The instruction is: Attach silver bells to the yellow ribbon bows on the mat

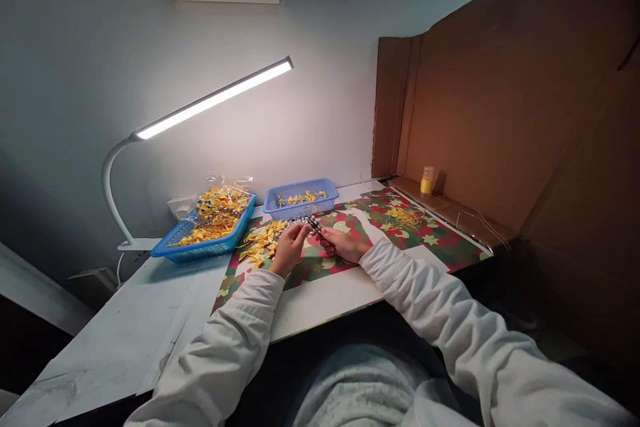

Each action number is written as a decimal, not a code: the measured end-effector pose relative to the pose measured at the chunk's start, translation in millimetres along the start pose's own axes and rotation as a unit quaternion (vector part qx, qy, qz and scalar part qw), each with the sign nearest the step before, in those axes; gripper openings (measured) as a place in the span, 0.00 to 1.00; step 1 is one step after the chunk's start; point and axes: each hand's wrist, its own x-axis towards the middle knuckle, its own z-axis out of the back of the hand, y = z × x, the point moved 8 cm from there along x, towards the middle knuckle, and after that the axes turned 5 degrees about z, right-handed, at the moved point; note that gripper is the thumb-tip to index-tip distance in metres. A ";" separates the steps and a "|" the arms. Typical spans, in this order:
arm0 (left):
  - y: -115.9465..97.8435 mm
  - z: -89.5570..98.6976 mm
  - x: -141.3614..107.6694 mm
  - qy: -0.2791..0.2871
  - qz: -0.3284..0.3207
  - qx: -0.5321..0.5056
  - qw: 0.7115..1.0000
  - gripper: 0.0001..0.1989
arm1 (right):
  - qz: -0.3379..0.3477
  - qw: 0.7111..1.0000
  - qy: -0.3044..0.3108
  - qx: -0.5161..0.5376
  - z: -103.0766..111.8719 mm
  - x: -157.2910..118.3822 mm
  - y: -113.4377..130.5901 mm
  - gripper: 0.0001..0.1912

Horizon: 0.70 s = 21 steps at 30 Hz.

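A blue basket (213, 249) heaped with yellow flowers (220, 209) stands beside loose yellow pieces (262, 240), likely for easy reach, then the left hand (289, 251), its grip impossible to tell, is close to the right hand (344, 245), which holds, presumably for control, a slim, dark tool (315, 227) between them above a patterned mat (318, 271).

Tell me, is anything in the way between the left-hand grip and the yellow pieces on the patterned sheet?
Nothing visible: the yellow pieces lie close beside the left-hand grip, on its left.
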 end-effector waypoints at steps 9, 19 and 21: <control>-3.8 -1.9 -2.0 0.010 0.004 -0.002 1.000 0.20 | 0.033 0.999 -0.009 -0.021 5.4 4.1 -2.8 0.16; -0.8 6.6 2.7 -0.018 0.022 -0.042 0.999 0.19 | 0.095 0.789 -0.233 -0.560 57.8 -9.7 38.0 0.11; -4.5 14.8 7.1 -0.032 0.026 -0.073 0.996 0.19 | 0.049 0.724 -0.252 -0.641 68.7 -12.5 36.9 0.12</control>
